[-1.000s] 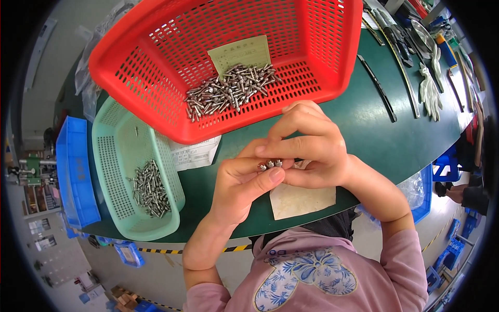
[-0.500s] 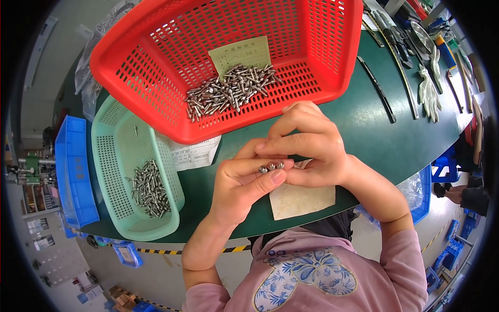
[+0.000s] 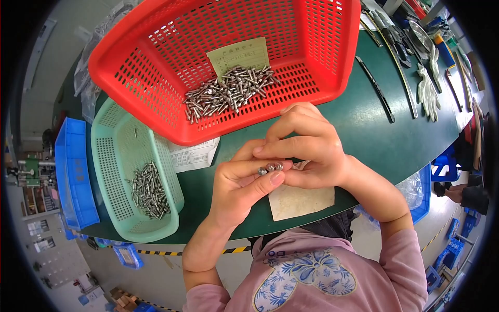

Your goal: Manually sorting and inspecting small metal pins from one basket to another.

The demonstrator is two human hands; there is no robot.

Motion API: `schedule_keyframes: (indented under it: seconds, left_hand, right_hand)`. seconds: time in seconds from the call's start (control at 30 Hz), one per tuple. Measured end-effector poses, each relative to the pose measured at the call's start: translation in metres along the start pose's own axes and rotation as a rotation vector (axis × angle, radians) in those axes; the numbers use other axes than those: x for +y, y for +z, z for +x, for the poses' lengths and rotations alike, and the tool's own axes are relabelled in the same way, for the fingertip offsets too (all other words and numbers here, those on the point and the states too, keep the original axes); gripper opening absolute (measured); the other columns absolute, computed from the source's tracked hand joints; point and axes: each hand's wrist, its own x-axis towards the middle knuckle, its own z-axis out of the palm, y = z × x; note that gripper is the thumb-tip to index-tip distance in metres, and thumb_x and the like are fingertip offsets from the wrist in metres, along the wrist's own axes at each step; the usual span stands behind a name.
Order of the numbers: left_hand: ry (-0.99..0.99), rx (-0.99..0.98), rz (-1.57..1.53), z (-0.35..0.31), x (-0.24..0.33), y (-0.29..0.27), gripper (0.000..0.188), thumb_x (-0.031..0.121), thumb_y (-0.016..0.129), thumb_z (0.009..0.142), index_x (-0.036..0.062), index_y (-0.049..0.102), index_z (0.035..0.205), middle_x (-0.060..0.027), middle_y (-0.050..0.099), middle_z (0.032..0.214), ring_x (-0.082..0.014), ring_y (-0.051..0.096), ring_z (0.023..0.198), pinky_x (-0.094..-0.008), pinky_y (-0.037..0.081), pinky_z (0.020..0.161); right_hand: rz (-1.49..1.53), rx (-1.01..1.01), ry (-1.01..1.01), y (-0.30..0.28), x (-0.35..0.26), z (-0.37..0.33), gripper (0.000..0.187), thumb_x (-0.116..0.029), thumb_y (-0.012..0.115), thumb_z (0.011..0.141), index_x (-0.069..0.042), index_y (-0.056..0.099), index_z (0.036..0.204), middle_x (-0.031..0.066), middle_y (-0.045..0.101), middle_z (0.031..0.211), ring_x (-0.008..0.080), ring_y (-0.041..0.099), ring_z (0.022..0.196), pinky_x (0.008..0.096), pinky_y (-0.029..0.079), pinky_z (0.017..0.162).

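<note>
Three small metal pins (image 3: 271, 167) lie side by side, pinched between the thumb and fingers of my left hand (image 3: 236, 184), their rounded ends showing. My right hand (image 3: 314, 151) is curled against the left one, its fingertips meeting the left fingers just above and beside the pins. Whatever is between the right fingers is hidden. Beyond the hands, a red perforated basket (image 3: 218, 132) holds a heap of similar metal pins (image 3: 228, 93) and a yellowish paper card (image 3: 238, 56). To the left, a light green basket (image 3: 112, 151) contains another heap of pins (image 3: 149, 191).
A pale sheet (image 3: 302, 202) lies beneath my hands at the green table's (image 3: 358, 138) near edge. A printed paper (image 3: 195, 155) is partly under the baskets. A blue bin (image 3: 78, 174) stands far left; a black strip tool (image 3: 375, 89) and white gloves (image 3: 429, 93) lie right.
Both hands stay nearly in place, with the pins still in the left fingers. The baskets and table appear slightly shifted in the picture.
</note>
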Motion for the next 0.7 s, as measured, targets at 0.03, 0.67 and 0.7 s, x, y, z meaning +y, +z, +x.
schedule_keyframes:
  seconds: [0.03,0.67,0.7]
  left_hand:
    - [0.002,0.001,0.006,0.0,0.0,0.0,0.017,-0.001,0.061,0.086,-0.0071,0.066,0.101,-0.0088,0.053,0.114,-0.0167,0.055,0.102,-0.0267,0.048,0.087]
    - [0.009,0.922,1.472,-0.106,0.077,-0.078,0.022,0.001,0.065,0.078,-0.0028,0.067,0.099,-0.0119,0.058,0.109,-0.0238,0.057,0.098,-0.0313,0.046,0.085]
    - [0.022,0.952,1.542,-0.102,0.075,-0.073,0.024,0.001,0.065,0.078,-0.0023,0.066,0.101,-0.0121,0.057,0.11,-0.0249,0.057,0.1,-0.0327,0.045,0.087]
  right_hand:
    - [0.001,-0.001,-0.001,0.0,0.0,0.0,0.032,-0.013,0.074,0.06,-0.007,0.071,0.091,0.0031,0.059,0.081,0.0183,0.053,0.067,0.0321,0.039,0.063]
    - [-0.537,0.048,0.327,-0.013,0.018,0.001,0.024,-0.009,0.069,0.067,-0.007,0.067,0.091,0.0042,0.06,0.085,0.0231,0.057,0.082,0.0358,0.042,0.076]
    - [-0.544,0.048,0.325,-0.012,0.019,0.0,0.024,-0.009,0.069,0.067,-0.007,0.067,0.091,0.0042,0.06,0.085,0.0231,0.057,0.082,0.0358,0.042,0.076]
